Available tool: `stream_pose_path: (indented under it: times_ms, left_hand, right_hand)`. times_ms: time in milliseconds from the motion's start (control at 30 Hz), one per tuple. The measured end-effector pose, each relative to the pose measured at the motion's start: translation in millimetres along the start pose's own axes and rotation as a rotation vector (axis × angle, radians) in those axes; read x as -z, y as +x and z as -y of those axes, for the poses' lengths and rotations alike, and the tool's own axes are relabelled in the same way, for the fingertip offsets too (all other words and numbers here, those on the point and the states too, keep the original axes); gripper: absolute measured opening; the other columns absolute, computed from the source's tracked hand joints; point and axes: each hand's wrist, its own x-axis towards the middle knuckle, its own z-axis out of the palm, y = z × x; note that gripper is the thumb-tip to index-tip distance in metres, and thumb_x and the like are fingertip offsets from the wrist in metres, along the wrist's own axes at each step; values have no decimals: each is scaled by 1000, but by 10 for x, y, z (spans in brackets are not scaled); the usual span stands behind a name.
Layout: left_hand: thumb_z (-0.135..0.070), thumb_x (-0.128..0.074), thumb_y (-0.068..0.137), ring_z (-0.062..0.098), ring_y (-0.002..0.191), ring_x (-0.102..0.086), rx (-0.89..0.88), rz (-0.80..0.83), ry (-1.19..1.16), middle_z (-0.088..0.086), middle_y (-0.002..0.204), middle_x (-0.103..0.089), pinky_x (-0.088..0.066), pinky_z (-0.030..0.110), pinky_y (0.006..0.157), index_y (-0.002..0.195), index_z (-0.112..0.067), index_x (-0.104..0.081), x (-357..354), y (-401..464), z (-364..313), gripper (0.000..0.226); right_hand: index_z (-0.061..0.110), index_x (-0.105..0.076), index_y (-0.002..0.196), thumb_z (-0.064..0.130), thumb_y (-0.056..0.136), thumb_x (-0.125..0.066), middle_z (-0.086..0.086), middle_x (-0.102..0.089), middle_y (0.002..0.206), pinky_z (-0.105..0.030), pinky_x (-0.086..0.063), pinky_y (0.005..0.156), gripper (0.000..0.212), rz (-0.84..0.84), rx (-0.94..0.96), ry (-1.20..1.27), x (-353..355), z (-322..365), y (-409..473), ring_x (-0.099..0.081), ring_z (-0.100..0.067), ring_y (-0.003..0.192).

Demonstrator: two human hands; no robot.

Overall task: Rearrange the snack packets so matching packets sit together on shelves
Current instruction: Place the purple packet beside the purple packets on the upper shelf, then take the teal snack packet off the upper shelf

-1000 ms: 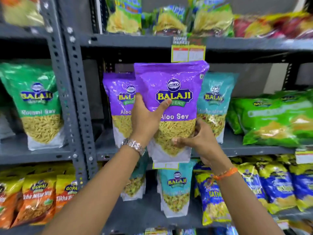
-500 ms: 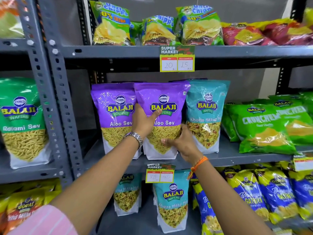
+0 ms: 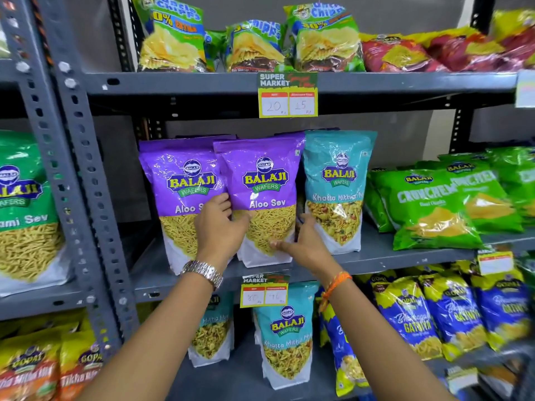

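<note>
A purple Aloo Sev packet stands upright on the grey middle shelf. It touches a matching purple Aloo Sev packet on its left. A teal Khatta Mitha packet stands right beside it on the other side. My left hand grips the packet's lower left edge, thumb across the front and fingers tucked behind. My right hand holds the lower right corner, thumb on the front. Two more teal Khatta Mitha packets stand on the shelf below.
Green Crunchem bags lie to the right on the middle shelf. Chip bags fill the top shelf, and blue Gathiya packets the lower right. A perforated upright post separates a left bay holding a green Ratlami Sev packet. Price tags hang from the shelf edges.
The purple packet went from held up in front of the shelf to standing on it beside its match. Both hands slid lower on its sides.
</note>
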Motion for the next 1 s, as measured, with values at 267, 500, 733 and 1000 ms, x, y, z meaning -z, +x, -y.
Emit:
stream_pose_path:
  times_ms: [267,500,733,1000]
  left_hand:
    - [-10,-86,76,20,103,-70,-38,136,-146,2,114,-69,-56,28,86,114,-19,-66,-339,-403,-145,44]
    - [-10,-83,81,1,99,-59,116,512,-142,-13,112,-60,-48,12,80,108,-30,-50,-1158,-518,-191,47]
    - [-26,-89,74,15,150,-26,165,481,86,-4,159,-24,-21,23,117,160,-9,-6,-1701,-390,-107,120]
    - [-22,-99,55,17,116,-62,108,217,54,4,130,-65,-52,33,100,130,-13,-48,-1952,-250,77,91]
  right_hand:
    - [14,-49,125,14,76,-86,-5,-60,101,-41,-57,85,62,-384,85,75,905,225,-233,-65,-24,96]
    - [3,-39,142,18,77,-86,-11,-52,126,-21,-49,76,82,-351,-7,155,1557,184,427,-58,-21,111]
    - [3,-45,135,13,68,-91,-16,-67,131,-45,-56,100,82,-117,-65,269,1659,16,870,-69,-28,116]
    - [4,-65,120,4,81,-80,-9,-76,114,-31,-62,83,42,-4,30,265,1723,-82,979,-76,-19,99]
